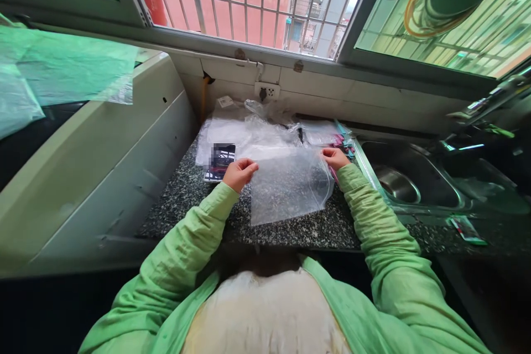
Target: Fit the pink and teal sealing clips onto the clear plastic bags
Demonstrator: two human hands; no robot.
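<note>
A translucent plastic bag hangs between my two hands above the speckled countertop. My left hand pinches its upper left corner, and my right hand pinches the upper right one. Through the thin sheet the dark stone shows faintly. Just behind it lies a pile of clear plastic bags. Beside my left hand rests a flat dark item, probably a phone, partly blurred out. Beyond my right hand sits a stack of bags with pink and teal edges.
To the right is a steel sink with a tap. A small packet lies on the counter in front of it. A large pale metal appliance stands at the left. A wall socket sits below the barred window.
</note>
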